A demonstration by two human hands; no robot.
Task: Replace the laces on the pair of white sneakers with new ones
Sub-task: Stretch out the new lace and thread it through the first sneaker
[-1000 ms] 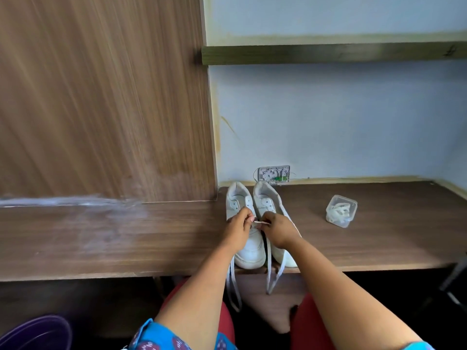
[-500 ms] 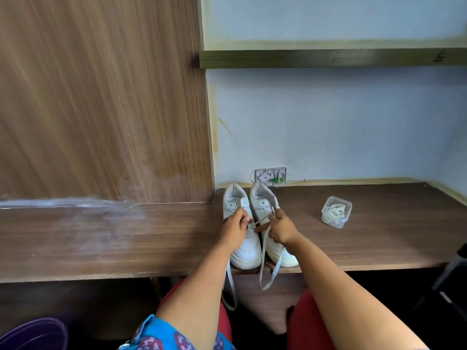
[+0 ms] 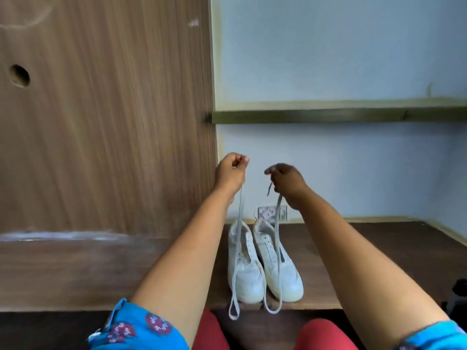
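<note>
Head: 2 hands [image 3: 257,176], 2 sneakers [image 3: 262,266], 2 laces [image 3: 238,238]

Pair of white sneakers [image 3: 262,263], side by side and touching, toes toward the near edge of a dark wooden desk [image 3: 379,261], eyelets unlaced. Left hand [image 3: 231,173] and right hand [image 3: 286,181], both raised above the shoes with fingers curled, each gripping a doubled grey-white lace: left lace [image 3: 236,261] and right lace [image 3: 278,248] hang in loops past the desk edge. Background: wood-grain panel [image 3: 101,122] at left, pale blue wall [image 3: 353,59], narrow shelf [image 3: 328,114], small wall socket [image 3: 267,212] behind the heels.
</note>
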